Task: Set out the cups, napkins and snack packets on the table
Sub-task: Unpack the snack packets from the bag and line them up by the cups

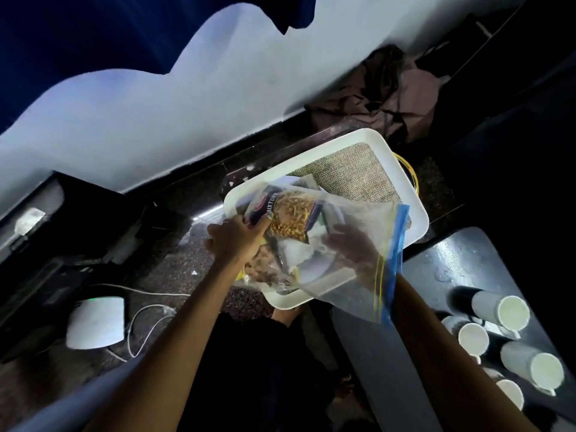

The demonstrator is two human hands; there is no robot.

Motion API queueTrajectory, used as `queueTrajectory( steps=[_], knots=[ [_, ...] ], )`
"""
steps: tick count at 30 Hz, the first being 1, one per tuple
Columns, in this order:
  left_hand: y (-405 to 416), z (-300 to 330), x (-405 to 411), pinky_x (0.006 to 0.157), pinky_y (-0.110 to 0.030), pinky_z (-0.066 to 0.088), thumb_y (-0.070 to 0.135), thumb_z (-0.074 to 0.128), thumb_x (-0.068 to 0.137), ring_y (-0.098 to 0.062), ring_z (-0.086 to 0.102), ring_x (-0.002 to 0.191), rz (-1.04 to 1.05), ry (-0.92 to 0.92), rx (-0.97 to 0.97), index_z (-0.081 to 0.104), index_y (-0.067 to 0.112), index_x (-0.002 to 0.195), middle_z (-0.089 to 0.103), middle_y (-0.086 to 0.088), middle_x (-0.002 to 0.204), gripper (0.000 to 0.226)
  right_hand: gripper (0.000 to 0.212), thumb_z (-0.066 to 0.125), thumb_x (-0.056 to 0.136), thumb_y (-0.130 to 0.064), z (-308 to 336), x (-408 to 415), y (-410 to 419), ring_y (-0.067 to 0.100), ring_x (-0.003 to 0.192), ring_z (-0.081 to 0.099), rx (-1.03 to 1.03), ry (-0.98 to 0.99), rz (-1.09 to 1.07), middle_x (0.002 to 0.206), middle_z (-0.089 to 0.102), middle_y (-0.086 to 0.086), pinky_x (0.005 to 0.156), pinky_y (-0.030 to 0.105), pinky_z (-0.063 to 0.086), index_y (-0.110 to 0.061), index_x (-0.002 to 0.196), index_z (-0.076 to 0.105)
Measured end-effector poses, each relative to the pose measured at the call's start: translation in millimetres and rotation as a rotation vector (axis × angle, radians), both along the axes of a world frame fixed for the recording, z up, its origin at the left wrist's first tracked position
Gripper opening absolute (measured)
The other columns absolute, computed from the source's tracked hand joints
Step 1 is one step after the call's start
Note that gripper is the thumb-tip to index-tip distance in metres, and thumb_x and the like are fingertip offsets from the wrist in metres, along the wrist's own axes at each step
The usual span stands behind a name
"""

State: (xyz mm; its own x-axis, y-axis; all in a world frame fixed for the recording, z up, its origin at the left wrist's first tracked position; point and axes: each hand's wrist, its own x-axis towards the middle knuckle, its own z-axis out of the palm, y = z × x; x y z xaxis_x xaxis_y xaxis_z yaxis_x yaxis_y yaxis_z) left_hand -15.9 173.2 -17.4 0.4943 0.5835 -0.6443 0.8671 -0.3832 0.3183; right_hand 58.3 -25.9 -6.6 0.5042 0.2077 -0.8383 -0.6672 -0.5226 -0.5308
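The left hand (pixel 240 241) has its grip closed on a snack packet (pixel 290 218) through the wall of a clear zip bag (pixel 358 244), thumb pressed on the packet's dark printed end. The right hand (pixel 355 251) sits inside or behind the bag, blurred by plastic; its grip cannot be told. The packet shows yellow-brown mix. Below both grips lies a white tray (pixel 402 179). Right of the right grip, white cups (pixel 514 311) stand on the dark worktop (pixel 461 263).
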Motion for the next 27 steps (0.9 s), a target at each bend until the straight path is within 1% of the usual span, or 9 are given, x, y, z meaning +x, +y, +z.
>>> queueTrajectory(
  steps=[2, 5, 8, 10, 13, 16, 18, 22, 27],
  knots=[
    [-2, 2, 2, 0.102, -0.045, 0.041, 0.067, 0.053, 0.080, -0.036, 0.056, 0.112, 0.053, -0.025, -0.098, 0.057, 0.007, 0.113, 0.065, -0.018, 0.113, 0.068, 0.046, 0.057, 0.091, -0.007, -3, -4, 2, 0.008, 0.081, 0.063, -0.012, -0.040, 0.044, 0.120, 0.051, 0.015, 0.078, 0.024, 0.051, 0.004, 0.134, 0.043],
    [-2, 3, 3, 0.100, -0.047, 0.045, 0.065, 0.062, 0.075, -0.033, 0.060, 0.106, 0.096, -0.069, -0.226, 0.052, 0.008, 0.120, 0.064, -0.013, 0.114, 0.073, 0.037, 0.059, 0.088, -0.001, -4, -16, -1, -0.006, 0.051, 0.060, 0.035, -0.082, -0.006, 0.094, 0.058, 0.017, 0.054, 0.011, 0.047, 0.020, 0.118, 0.051],
    [-3, 4, 6, 0.097, -0.050, 0.050, 0.052, 0.072, 0.071, -0.029, 0.065, 0.103, 0.244, -0.228, -0.515, 0.057, 0.013, 0.120, 0.069, -0.010, 0.112, 0.065, 0.037, 0.077, 0.067, -0.005, 17, -19, 1, 0.023, 0.075, 0.060, 0.156, -0.072, -0.026, 0.087, 0.064, 0.024, 0.078, 0.042, 0.047, 0.015, 0.094, 0.063],
    [-3, 2, 7, 0.095, -0.050, 0.052, 0.038, 0.078, 0.072, -0.027, 0.068, 0.100, 0.344, -0.293, -0.695, 0.062, 0.019, 0.117, 0.072, -0.008, 0.108, 0.051, 0.046, 0.081, 0.051, -0.018, 27, -19, 2, 0.026, 0.076, 0.058, 0.211, -0.072, -0.092, 0.080, 0.065, 0.025, 0.076, 0.046, 0.041, 0.012, 0.082, 0.065],
    [-1, 0, 12, 0.094, -0.049, 0.053, 0.042, 0.084, 0.059, -0.027, 0.071, 0.092, 0.383, -0.255, -0.800, 0.069, 0.023, 0.105, 0.076, -0.008, 0.097, 0.053, 0.058, 0.075, 0.056, -0.014, 29, -22, -2, 0.037, 0.088, 0.045, 0.296, -0.069, -0.132, 0.097, 0.055, 0.046, 0.075, 0.046, 0.036, 0.023, 0.095, 0.053],
    [-4, 2, 19, 0.092, -0.046, 0.053, 0.052, 0.083, 0.042, -0.029, 0.071, 0.091, 0.381, -0.149, -0.923, 0.066, 0.021, 0.111, 0.076, -0.009, 0.093, 0.077, 0.030, 0.064, 0.070, 0.013, 25, -19, -9, 0.035, 0.086, 0.047, 0.358, -0.061, -0.100, 0.095, 0.055, 0.030, 0.057, 0.032, 0.045, 0.004, 0.097, 0.055],
    [-7, 2, 21, 0.086, -0.041, 0.054, 0.050, 0.082, 0.043, -0.027, 0.072, 0.085, 0.392, -0.096, -0.964, 0.064, 0.017, 0.110, 0.077, -0.008, 0.084, 0.076, 0.038, 0.048, 0.074, 0.031, 22, -17, -15, 0.033, 0.084, 0.056, 0.405, -0.058, -0.064, 0.088, 0.058, 0.025, 0.074, 0.038, 0.051, 0.003, 0.100, 0.051],
    [-11, -2, 21, 0.074, -0.033, 0.054, 0.039, 0.077, 0.062, -0.023, 0.072, 0.073, 0.422, -0.108, -1.038, 0.061, 0.018, 0.111, 0.076, -0.007, 0.078, 0.055, 0.041, 0.056, 0.075, 0.022, 23, -21, -26, 0.026, 0.089, 0.065, 0.384, -0.041, -0.135, 0.096, 0.066, 0.011, 0.075, 0.037, 0.059, 0.002, 0.110, 0.049],
    [-4, -10, 9, 0.069, -0.030, 0.056, 0.032, 0.066, 0.082, -0.020, 0.072, 0.075, 0.536, -0.317, -1.004, 0.056, 0.022, 0.124, 0.074, -0.006, 0.090, 0.044, 0.036, 0.071, 0.064, -0.001, 40, -20, -46, 0.021, 0.076, 0.069, 0.368, -0.138, -0.238, 0.082, 0.072, 0.003, 0.065, 0.030, 0.058, -0.004, 0.099, 0.063]
  ],
)
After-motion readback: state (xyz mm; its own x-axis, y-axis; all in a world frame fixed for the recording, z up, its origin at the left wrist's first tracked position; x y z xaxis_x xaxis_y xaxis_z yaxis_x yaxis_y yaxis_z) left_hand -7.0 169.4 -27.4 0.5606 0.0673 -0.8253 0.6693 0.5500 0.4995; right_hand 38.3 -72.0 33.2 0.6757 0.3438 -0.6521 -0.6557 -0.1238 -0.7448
